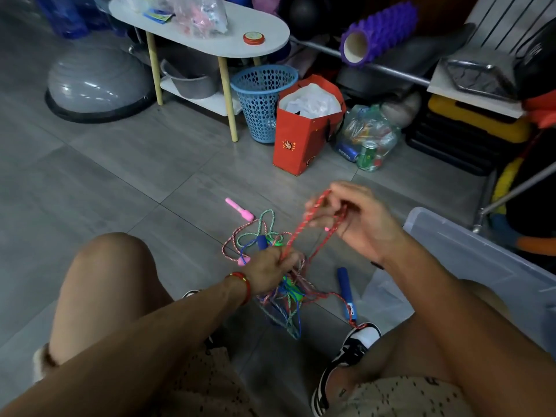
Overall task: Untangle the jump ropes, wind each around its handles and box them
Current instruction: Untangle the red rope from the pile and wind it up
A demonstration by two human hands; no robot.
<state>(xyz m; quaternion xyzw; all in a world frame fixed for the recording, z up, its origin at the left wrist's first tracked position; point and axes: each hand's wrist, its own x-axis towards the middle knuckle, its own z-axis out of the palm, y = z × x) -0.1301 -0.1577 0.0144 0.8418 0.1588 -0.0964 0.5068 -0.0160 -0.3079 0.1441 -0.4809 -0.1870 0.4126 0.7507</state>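
Observation:
A tangle of jump ropes (264, 236) in red, green and blue lies on the grey floor between my knees. My right hand (358, 224) holds a loop of the red rope (304, 221) lifted above the tangle. My left hand (272, 270) grips the ropes lower down, where the strands bunch. A pink handle (239, 209) lies on the floor beyond the tangle. One blue handle (346, 291) lies near my right shoe, and another blue handle (261, 242) sticks up just past my left hand. A clear plastic box (469, 251) stands at my right.
Beyond the ropes stand a red paper bag (301, 136), a blue mesh basket (261, 100) and a white oval side table (210, 34). A grey balance dome (96, 82) sits far left. A bag of cans (370, 142) and gym gear crowd the right.

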